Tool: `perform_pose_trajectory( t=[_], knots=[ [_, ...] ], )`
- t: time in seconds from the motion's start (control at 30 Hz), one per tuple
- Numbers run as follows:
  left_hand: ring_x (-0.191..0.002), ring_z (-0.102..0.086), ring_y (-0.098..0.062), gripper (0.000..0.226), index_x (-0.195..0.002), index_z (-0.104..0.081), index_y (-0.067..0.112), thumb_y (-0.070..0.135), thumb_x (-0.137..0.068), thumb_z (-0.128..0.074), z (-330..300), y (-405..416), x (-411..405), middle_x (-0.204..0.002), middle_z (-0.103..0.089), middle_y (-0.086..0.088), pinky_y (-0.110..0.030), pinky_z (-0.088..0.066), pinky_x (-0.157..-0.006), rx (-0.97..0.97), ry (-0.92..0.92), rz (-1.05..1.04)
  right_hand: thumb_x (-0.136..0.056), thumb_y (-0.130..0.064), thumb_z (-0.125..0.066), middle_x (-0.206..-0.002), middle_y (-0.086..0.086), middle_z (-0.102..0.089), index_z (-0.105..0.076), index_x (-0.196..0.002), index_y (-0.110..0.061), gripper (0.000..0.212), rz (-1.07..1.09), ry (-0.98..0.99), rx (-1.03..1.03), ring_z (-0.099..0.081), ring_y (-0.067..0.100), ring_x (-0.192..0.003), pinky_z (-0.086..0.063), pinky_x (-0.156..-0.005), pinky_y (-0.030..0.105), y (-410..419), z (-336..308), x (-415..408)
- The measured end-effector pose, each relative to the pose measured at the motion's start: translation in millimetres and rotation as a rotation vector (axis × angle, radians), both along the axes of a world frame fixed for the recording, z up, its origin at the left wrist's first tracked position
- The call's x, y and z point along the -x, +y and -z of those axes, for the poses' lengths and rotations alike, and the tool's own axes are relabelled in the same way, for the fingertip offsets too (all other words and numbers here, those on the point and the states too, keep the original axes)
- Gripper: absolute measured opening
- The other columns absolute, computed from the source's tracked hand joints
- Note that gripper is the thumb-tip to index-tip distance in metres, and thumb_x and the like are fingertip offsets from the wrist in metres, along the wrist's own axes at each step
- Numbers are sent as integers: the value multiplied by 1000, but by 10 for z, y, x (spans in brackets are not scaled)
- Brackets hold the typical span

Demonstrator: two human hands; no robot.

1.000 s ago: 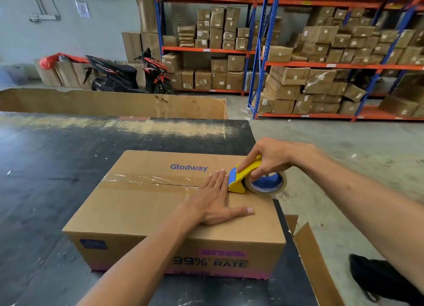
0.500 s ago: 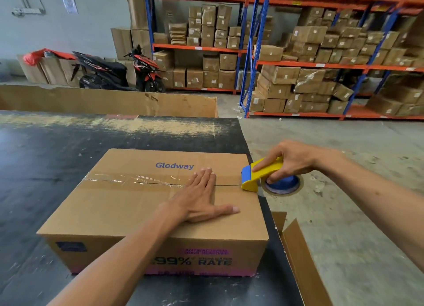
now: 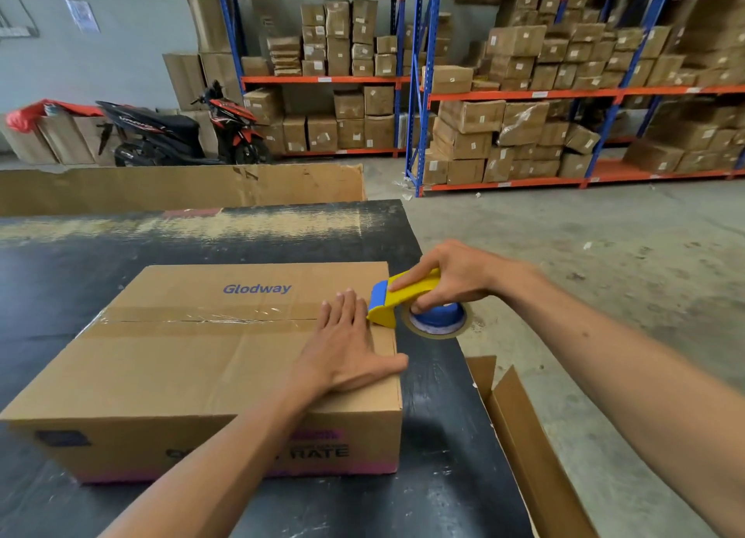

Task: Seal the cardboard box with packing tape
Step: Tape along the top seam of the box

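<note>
A: On the cardboard box (image 3: pixel 225 360), what had changed in the last second?

B: The tape dispenser (image 3: pixel 403 299) had travelled along the top seam to the box's right edge. A second before, it sat well in from that edge; now its yellow nose hung over the corner and the tape roll (image 3: pixel 437 321) was past the box, above the black table (image 3: pixel 443 436). The clear tape strip (image 3: pixel 209 315) covered the seam from the box's left edge to the dispenser.

A: So what did that mean for the job?

B: I judged the top run nearly finished. What remained was folding the tape down the box's right side and cutting it.

A: And the hands?

B: The right hand (image 3: pixel 455 279) was wrapped around the dispenser's handle, index finger stretched along its top. The left hand (image 3: pixel 346 344) lay flat and spread on the lid, fingertips just beside the dispenser's nose, thumb at the box's right edge, holding nothing but pressing the flap.

A: The box itself?

B: Resting on the table, near its right edge.
</note>
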State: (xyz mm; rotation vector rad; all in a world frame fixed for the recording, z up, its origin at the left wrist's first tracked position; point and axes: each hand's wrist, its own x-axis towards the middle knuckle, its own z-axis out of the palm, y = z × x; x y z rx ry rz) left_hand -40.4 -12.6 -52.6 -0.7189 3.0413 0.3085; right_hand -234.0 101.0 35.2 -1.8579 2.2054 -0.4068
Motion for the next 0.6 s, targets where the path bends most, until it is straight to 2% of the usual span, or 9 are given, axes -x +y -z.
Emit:
perform_pose_trajectory(
  t=[0.03, 0.17, 0.27, 0.37, 0.47, 0.53, 0.6],
  knots=[
    [-152, 12, -26, 122, -156, 7, 5, 86, -75, -33, 7, -13, -18, -164, 12, -16, -46, 3, -123, 1, -1, -1, -71, -43, -81, -70, -42, -57, -71, -112, -54, 43, -1, -7, -5, -54, -1, -69, -38, -62, 17, -3, -1, -12],
    [-152, 12, -26, 124, -156, 6, 4, 87, -71, -29, 11, -21, -16, -164, 12, -16, -45, 3, -123, 5, -12, 4, -66, -56, -75, -87, -15, -68, -67, -112, -62, 47, -15, -27, -27, -59, 12, -80, -48, -71, 30, 133, 8, 121],
    [-151, 14, -27, 124, -155, 7, 3, 87, -73, -31, 12, -30, -15, -164, 14, -16, -45, 4, -123, 1, -19, 6, -67, -52, -78, -95, -17, -68, -66, -110, -65, 46, 25, -38, -64, -61, 10, -86, -49, -77, 27, 396, -13, 346],
    [-151, 15, -27, 123, -155, 8, 3, 86, -74, -31, 16, -29, -12, -164, 15, -17, -46, 4, -123, 8, -34, 14, -65, -57, -72, -85, -19, -65, -64, -110, -67, 47, 55, -10, -77, -60, 10, -80, -49, -74, 27, 546, 53, 387],
    [-151, 15, -28, 120, -155, 7, 3, 84, -76, -32, 2, -22, -10, -164, 15, -17, -46, 5, -123, 21, -35, 21, -71, -51, -70, -70, -13, -55, -66, -113, -61, 43, -32, 148, -59, -50, 10, -65, -41, -62, 22, 363, 252, 220],
    [-151, 15, -28, 119, -155, 8, 4, 84, -77, -32, -7, -18, -14, -163, 15, -17, -47, 4, -122, 23, -52, 25, -73, -51, -66, -70, -10, -50, -66, -114, -59, 42, -65, 242, -11, -45, 8, -62, -32, -58, 19, 259, 336, 149],
    [-151, 16, -28, 120, -155, 8, 4, 84, -76, -32, -13, -25, -11, -163, 16, -17, -48, 3, -122, 27, -60, 27, -73, -53, -63, -70, -10, -47, -66, -115, -59, 43, -78, 311, 1, -43, 9, -63, -31, -57, 20, 229, 311, 115]
  ],
)
